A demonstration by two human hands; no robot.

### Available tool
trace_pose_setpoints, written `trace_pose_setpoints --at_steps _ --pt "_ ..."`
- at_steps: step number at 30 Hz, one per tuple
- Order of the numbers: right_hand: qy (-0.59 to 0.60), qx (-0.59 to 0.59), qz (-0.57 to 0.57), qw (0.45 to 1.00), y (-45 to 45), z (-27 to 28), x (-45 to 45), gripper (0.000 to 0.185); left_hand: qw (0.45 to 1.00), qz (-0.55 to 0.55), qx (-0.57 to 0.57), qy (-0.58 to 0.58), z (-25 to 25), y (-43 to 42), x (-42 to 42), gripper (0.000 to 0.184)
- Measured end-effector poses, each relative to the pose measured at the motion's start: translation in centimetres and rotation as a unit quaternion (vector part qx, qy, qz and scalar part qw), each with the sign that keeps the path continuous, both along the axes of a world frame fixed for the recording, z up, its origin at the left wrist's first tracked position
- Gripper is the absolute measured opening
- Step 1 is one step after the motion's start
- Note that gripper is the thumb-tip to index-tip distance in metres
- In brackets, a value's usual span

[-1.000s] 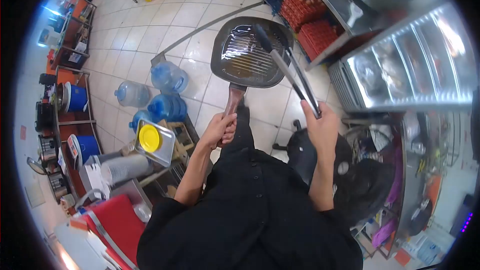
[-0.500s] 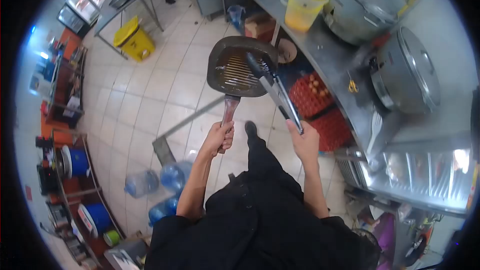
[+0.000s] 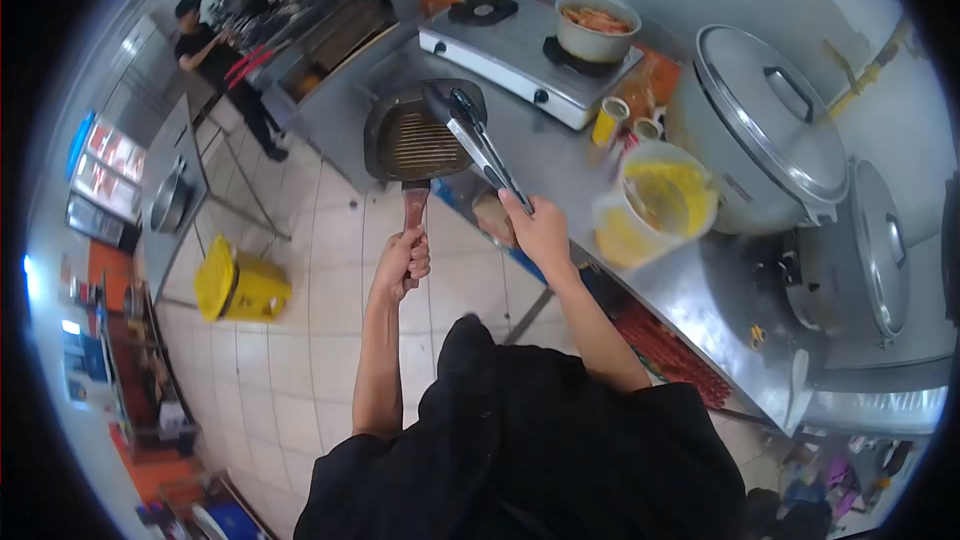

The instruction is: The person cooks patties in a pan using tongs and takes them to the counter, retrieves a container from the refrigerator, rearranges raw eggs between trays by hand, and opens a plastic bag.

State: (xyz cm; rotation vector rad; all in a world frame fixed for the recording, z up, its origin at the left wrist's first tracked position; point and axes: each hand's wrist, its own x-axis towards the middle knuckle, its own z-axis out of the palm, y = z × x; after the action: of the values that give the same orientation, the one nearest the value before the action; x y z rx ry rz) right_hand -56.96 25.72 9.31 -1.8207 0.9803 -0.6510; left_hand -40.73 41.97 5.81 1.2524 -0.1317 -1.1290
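My left hand (image 3: 402, 262) is wrapped round the reddish-brown handle of a dark square grill pan (image 3: 410, 145). The pan is held out in front of me, its ridged inside facing up with a wet, brownish sheen. In my right hand (image 3: 540, 230) is a pair of metal tongs (image 3: 487, 152) with black tips, gripped near the back end. Those tips lie over the pan's right side; whether they touch it I cannot tell. I see no food in the pan.
A steel counter (image 3: 700, 290) runs along my right. On it stand a two-burner stove (image 3: 520, 50), a pot of reddish food (image 3: 598, 30), a yellow-stained pitcher (image 3: 660, 200) and a large lidded pot (image 3: 760, 130). Left are a yellow bin (image 3: 245, 285) and a co-worker (image 3: 215, 60).
My view has swung, bringing the stove and the co-worker into sight. The pan and tongs have come near the counter, both still in my hands.
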Motion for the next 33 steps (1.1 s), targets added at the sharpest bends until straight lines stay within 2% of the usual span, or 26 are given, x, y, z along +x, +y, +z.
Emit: trace_pose_setpoints --at_steps 2,4,8,10,11,16,19,22,23,24,25,26,27,28,30,31,33 --pt "-0.010 0.023 -0.002 1.000 -3.3 -0.3 5.7 0.054 0.999 -0.025 -0.027 -0.009 -0.8 -4.2 6.9 0.023" --pt "-0.026 -0.001 -0.067 0.997 -6.8 -2.6 11.5 0.062 0.998 -0.058 -0.034 -0.016 -0.9 -9.3 13.0 0.022" --pt "-0.052 0.018 -0.189 0.980 -13.8 -1.8 21.3 0.062 0.991 -0.132 -0.036 -0.005 -1.2 -18.8 25.7 0.021" --pt "-0.023 -0.088 -0.325 0.941 -19.5 -3.8 25.3 0.064 0.984 -0.171 -0.042 0.004 -1.0 -23.4 30.3 0.020" --pt "-0.019 -0.087 -0.345 0.934 -21.7 -3.0 26.6 0.064 0.980 -0.191 -0.048 0.006 -0.7 -25.7 32.2 0.020" --pt "0.119 -0.033 -0.448 0.885 -29.9 -3.0 31.5 0.058 0.969 -0.240 -0.031 0.044 -1.7 -34.5 38.1 0.019" --pt "0.194 -0.045 -0.472 0.859 -32.1 -5.6 33.0 0.051 0.962 -0.263 -0.022 0.068 -3.3 -37.5 39.3 0.020" --pt "0.255 -0.131 -0.385 0.877 -33.6 -10.9 34.0 0.036 0.956 -0.286 -0.008 0.069 -4.7 -39.5 39.6 0.021" --pt "0.252 -0.093 -0.368 0.890 -32.2 -8.5 34.3 0.035 0.955 -0.289 0.009 0.070 -5.5 -40.4 40.1 0.021" --pt "0.370 -0.173 -0.335 0.849 -33.3 -10.6 35.0 0.031 0.948 -0.305 -0.023 0.091 -6.8 -41.0 40.6 0.022" --pt "0.299 -0.043 -0.416 0.857 -32.8 -8.9 35.7 0.032 0.938 -0.333 -0.007 0.094 -6.9 -41.6 41.3 0.023" --pt "0.271 0.010 -0.455 0.848 -33.7 -10.2 36.4 0.041 0.938 -0.337 0.007 0.080 -6.2 -41.6 41.3 0.024" --pt "0.272 0.008 -0.495 0.825 -34.6 -11.3 36.9 0.048 0.938 -0.328 -0.015 0.114 -7.0 -41.8 41.6 0.023" --pt "0.274 0.016 -0.512 0.814 -35.0 -12.6 36.9 0.048 0.934 -0.344 -0.031 0.093 -7.2 -42.0 42.0 0.022" --pt "0.377 -0.180 -0.486 0.768 -34.3 -13.7 36.9 0.050 0.921 -0.367 -0.044 0.124 -7.9 -43.0 43.0 0.021" --pt "0.378 -0.174 -0.491 0.765 -33.6 -13.9 36.6 0.050 0.918 -0.374 -0.040 0.122 -8.2 -43.4 43.3 0.021" --pt "0.287 -0.185 -0.476 0.810 -30.4 -11.7 35.8 0.053 0.915 -0.377 -0.031 0.139 -7.7 -43.8 43.3 0.021"
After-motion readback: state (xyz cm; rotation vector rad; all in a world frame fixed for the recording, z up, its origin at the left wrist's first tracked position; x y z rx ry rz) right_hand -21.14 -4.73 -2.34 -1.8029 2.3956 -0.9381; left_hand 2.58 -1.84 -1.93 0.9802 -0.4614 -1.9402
